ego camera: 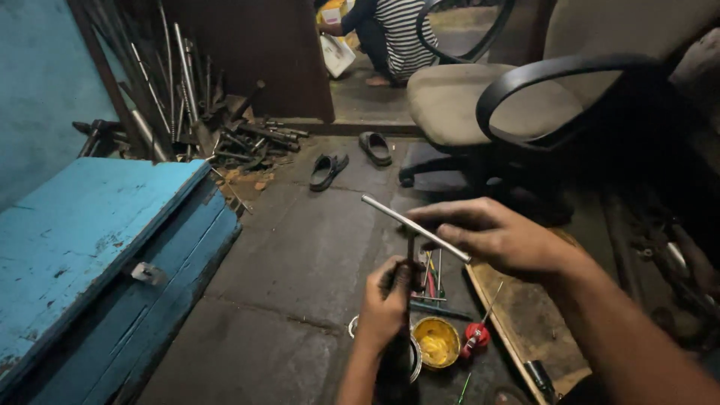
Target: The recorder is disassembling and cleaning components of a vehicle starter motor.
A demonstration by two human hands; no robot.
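Thin metal rod [415, 227] held in right hand [495, 236], long axis slanting up-left, above floor. Left hand [386, 300] just below, closed around dark tool handle [410, 251] touching rod's middle. Yellow grease tin [437, 342] beneath, on floor.

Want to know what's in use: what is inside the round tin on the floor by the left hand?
The round tin holds a yellow, paste-like substance. Its depth cannot be seen, and the left hand covers the neighbouring tin.

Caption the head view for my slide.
Right hand holds a metal rod; left hand grips a dark tool above a yellow-filled tin.
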